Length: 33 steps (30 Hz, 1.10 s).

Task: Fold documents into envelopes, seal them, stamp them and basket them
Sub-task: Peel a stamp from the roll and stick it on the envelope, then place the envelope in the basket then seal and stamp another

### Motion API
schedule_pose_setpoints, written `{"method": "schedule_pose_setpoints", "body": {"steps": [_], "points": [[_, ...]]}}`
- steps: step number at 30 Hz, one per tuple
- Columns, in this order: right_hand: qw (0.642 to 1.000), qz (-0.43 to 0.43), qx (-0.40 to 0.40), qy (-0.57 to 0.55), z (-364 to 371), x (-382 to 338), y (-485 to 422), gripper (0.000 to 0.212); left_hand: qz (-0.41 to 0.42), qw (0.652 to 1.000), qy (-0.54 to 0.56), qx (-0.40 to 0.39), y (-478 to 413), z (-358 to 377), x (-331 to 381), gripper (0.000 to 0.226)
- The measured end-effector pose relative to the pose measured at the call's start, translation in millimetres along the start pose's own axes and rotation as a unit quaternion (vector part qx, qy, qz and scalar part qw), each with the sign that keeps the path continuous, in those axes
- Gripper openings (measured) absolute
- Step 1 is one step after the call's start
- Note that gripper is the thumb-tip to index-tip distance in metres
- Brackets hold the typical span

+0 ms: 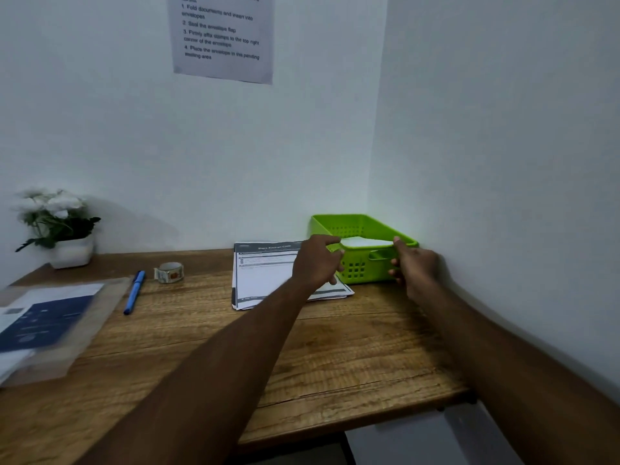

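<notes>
A green perforated basket [355, 224] stands in the back right corner of the wooden desk [335, 350]. A white envelope [364, 242] lies inside it. My left hand [317, 260] hovers at the basket's near left corner, fingers spread and curled, holding nothing. My right hand [414, 263] is at the basket's near right corner, fingers apart, thumb up by the rim. Whether either hand touches the basket I cannot tell. A stack of printed documents [265, 273] lies just left of the basket, partly under my left hand.
A roll of stamps [169, 272] and a blue pen [135, 292] lie left of the documents. A clear sleeve with blue and white papers [47, 323] rests at the left edge. A potted white flower [58, 226] stands back left. An instruction sheet [223, 36] hangs on the wall.
</notes>
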State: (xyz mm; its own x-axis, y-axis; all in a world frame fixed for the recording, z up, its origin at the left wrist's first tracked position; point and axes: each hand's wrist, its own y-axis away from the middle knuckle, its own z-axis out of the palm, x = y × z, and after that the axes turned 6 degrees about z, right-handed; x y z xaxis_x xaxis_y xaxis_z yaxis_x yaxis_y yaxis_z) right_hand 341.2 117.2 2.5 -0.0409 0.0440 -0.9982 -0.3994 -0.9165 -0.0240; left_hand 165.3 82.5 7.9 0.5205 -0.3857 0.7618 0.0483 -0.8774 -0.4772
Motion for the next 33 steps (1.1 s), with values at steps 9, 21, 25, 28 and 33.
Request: {"method": "schedule_pose_setpoints", "body": {"steps": [9,21,25,28,33], "points": [[0.923,-0.241,-0.265,0.138,45,8,49,0.027,-0.037,0.998,-0.034,0.046,20,-59,-44,0.023],[0.678,-0.464,-0.332,0.462,75,21,67,0.017,0.081,0.953,-0.273,-0.100,62,-147,-74,0.023],[0.673,-0.492,-0.295,0.466,76,25,72,0.015,0.081,0.949,-0.272,-0.140,68,-153,-79,0.054],[0.707,-0.492,-0.260,0.437,75,25,73,0.007,0.097,0.956,-0.244,-0.128,67,-154,-76,0.050],[0.747,-0.457,-0.276,0.396,72,24,76,0.020,0.128,0.964,-0.201,-0.117,71,-153,-69,0.017]]}}
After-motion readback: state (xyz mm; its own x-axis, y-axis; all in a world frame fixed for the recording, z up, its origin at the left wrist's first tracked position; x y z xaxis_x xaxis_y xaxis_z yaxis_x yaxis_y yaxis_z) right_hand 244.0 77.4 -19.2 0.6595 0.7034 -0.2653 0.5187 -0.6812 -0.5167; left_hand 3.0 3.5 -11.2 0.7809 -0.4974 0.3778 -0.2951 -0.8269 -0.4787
